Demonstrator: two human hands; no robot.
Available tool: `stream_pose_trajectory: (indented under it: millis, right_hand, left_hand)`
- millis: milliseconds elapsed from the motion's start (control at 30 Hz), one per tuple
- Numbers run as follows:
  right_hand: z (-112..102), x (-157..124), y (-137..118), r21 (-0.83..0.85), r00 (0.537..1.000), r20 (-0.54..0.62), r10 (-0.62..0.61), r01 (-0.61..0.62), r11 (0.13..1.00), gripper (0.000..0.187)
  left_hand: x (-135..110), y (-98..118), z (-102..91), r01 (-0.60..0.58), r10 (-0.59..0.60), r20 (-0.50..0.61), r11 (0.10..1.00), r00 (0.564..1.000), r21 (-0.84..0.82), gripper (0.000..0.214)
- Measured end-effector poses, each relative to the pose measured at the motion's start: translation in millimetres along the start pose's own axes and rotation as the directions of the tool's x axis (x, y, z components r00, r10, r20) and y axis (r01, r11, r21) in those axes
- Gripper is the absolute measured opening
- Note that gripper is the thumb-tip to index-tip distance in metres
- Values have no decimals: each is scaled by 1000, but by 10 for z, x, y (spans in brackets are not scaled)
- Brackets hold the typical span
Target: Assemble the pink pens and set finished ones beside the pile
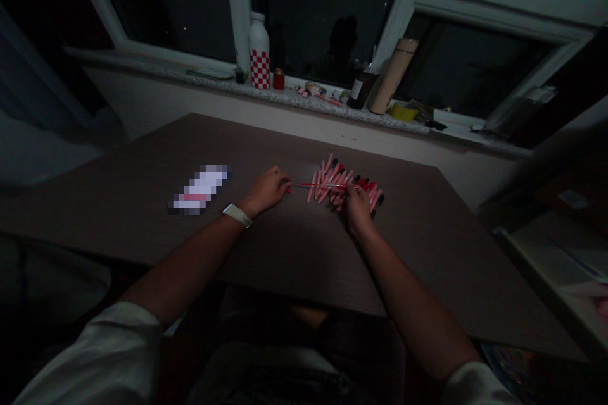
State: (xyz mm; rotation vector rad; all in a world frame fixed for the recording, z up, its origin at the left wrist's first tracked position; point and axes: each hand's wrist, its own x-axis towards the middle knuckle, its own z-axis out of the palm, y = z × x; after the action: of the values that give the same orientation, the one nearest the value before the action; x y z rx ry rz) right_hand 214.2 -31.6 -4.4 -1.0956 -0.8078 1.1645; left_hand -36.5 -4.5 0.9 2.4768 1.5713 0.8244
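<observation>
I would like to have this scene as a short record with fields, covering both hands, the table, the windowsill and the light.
Left hand: fingertips at a small red piece; grip unclear
Right hand: holds a slim red stick, which points toward the left hand
Table: a pile of pink pens near the right hand; a pixelated item at left
Windowsill: checked bottle, red jar, tan flask, among others
Light: dim; dark outside

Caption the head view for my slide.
Right hand holding a slender red rod by piled slim pink pens on brown table.
</observation>
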Motion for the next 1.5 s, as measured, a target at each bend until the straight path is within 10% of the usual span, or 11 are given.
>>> stream_pose_trajectory:
  millis: [1500]
  right_hand:
    - [5, 25, 80, -11, 996, 89, 6, -5, 1000, 18]
  left_hand:
    - [-28, -34, -34, 131, -129, -26, 988, 991, 80, 25]
